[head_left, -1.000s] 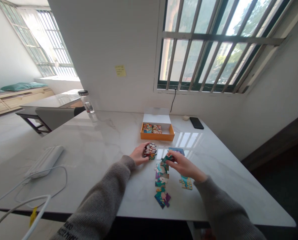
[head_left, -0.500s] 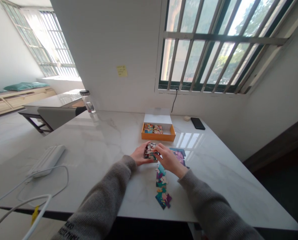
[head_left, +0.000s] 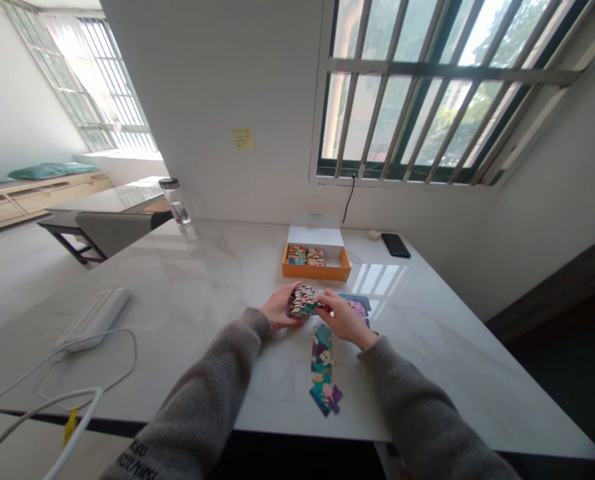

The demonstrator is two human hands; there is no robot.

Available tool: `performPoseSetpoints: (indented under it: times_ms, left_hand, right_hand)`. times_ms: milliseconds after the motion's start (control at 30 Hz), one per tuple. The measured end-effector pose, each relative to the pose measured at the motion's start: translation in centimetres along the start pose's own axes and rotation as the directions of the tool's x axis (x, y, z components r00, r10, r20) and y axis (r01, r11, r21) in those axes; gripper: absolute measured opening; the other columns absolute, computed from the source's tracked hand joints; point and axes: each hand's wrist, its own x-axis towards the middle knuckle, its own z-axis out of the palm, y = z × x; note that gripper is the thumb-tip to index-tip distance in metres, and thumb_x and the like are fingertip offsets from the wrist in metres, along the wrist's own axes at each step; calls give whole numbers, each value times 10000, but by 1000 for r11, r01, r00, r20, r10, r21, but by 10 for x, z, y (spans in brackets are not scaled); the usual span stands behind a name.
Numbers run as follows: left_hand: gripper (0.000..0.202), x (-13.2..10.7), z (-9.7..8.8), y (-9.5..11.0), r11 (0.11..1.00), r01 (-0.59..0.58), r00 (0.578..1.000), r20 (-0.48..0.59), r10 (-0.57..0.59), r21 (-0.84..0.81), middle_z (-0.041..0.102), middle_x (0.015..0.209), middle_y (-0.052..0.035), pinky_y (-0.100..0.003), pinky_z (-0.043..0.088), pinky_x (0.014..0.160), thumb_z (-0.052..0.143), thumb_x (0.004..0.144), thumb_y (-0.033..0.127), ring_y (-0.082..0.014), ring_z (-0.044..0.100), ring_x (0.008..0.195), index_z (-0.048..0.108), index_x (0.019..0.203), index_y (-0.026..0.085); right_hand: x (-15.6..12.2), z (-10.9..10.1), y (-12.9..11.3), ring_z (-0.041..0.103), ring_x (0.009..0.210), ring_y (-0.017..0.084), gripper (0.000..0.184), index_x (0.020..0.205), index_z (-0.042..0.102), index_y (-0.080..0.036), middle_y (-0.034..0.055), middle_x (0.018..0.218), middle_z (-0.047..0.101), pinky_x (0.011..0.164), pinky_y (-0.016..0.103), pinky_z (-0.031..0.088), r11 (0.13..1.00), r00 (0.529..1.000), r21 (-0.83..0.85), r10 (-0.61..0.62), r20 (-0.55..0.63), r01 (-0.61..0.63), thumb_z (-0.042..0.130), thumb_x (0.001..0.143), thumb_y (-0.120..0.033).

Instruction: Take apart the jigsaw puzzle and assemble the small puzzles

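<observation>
My left hand (head_left: 280,308) is closed around a stack of jigsaw puzzle pieces (head_left: 300,300), their pale edges facing up. A teal puzzle piece (head_left: 311,307) is pinched in the fingers of my right hand (head_left: 343,319), at the right side of the stack. Below the hands lies a column of puzzle pieces (head_left: 322,360) in teal, purple and white, with a tilted piece (head_left: 326,397) at its near end. A purple and blue puzzle section (head_left: 360,307) lies on the table, partly hidden behind my right hand.
Beyond my hands stands an open orange box (head_left: 316,272) holding more puzzle pieces. A black phone (head_left: 396,245) lies at the back right and a clear bottle (head_left: 176,202) stands at the back left. On the left are a white power strip (head_left: 94,320) and cables (head_left: 100,400).
My right hand has shifted slightly to the right, drawing the teal piece toward the edge of the stack. The stack has tilted so more of its edges show.
</observation>
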Motion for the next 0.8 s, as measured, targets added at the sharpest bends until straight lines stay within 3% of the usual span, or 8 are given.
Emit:
performPoseSetpoints:
  times_ms: [67, 233, 333, 500, 633, 733, 800]
  left_hand:
    - [1101, 0, 0, -2, 1000, 1, 1000, 1, -1, -12, 495, 1374, -171, -508, 377, 1104, 862, 532, 360, -372, 481, 1272, 320, 1470, 163]
    - [925, -1, 2, -2, 987, -8, 1000, -29, 3, -159, 504, 1372, -158, -509, 378, 1109, 803, 657, 313, -336, 494, 1279, 347, 1450, 177]
    - [948, -3, 0, 1, 975, -10, 1000, -29, 3, -221, 488, 1391, -168, -513, 381, 1111, 821, 646, 305, -337, 502, 1277, 345, 1455, 176]
    - [1077, -5, -7, 4, 963, 3, 999, 47, 10, -270, 458, 1420, -175, -508, 378, 1120, 867, 578, 273, -346, 477, 1306, 297, 1487, 185]
    - [1021, -5, -7, 0, 943, 29, 999, 48, -14, -332, 471, 1410, -173, -501, 391, 1109, 856, 616, 273, -325, 507, 1280, 311, 1475, 188]
    - [963, -5, -5, -3, 946, 19, 1000, 21, -13, -324, 493, 1386, -162, -484, 399, 1102, 834, 648, 265, -308, 521, 1262, 325, 1462, 188]
    - [931, -4, -3, -4, 963, -7, 1000, 9, 10, -270, 501, 1372, -165, -473, 404, 1096, 808, 677, 280, -306, 527, 1250, 319, 1462, 171]
  right_hand:
    - [-2, -2, -3, 511, 741, 132, 117, 948, 640, -191, 10, 890, 502, 737, 273, 441, 1000, 1000, 12, -1, 12, 1, 531, 913, -219]
    - [-2, -6, -4, 510, 751, 133, 132, 926, 630, -194, 9, 891, 494, 719, 262, 441, 997, 999, 71, -9, 36, 7, 520, 930, -266]
    - [-2, -1, -2, 514, 739, 134, 99, 884, 608, -196, 4, 878, 485, 716, 270, 445, 998, 999, 56, -5, 52, 2, 522, 909, -239]
    - [-1, 21, 6, 500, 693, 140, 139, 941, 528, -204, -9, 852, 476, 683, 286, 445, 1000, 999, -24, 0, -48, -1, 532, 819, -137]
    - [-1, 31, 12, 515, 687, 166, 243, 1035, 476, -197, -19, 788, 491, 675, 315, 468, 997, 992, -51, 47, -115, -53, 546, 805, -166]
    - [-1, 30, 14, 559, 954, 231, 511, 1259, 428, -179, 75, 1034, 555, 873, 405, 486, 992, 989, -127, 4, -147, -23, 594, 776, -195]
    - [0, 29, 16, 453, 1227, 288, 731, 1419, 307, -175, 153, 1293, 481, 1041, 472, 399, 982, 989, -190, -49, -137, 22, 608, 753, -190]
